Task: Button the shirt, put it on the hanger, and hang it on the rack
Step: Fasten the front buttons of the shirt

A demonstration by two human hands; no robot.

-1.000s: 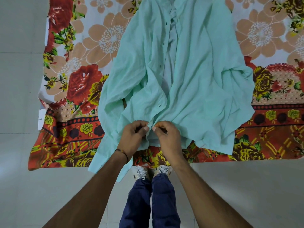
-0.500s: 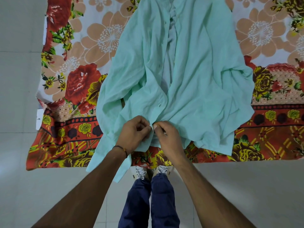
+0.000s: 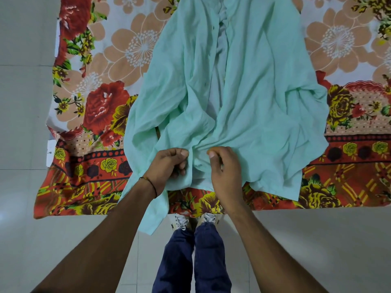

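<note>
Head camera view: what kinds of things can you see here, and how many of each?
mint green shirt: 1
floral sheet: 1
hands: 2, left hand and right hand, both pinching the shirt's lower front
shoes: 2
wrist thread: 1
Total: 7

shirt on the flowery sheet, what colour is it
Plain pale mint green shirt; the head view shows it best.

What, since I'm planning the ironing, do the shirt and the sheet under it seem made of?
Mint-green shirt: thin woven cloth, perhaps cotton or a blend, matte; it creases softly. Floral sheet: printed woven fabric, matte, lying flat; fibre unclear.
</note>
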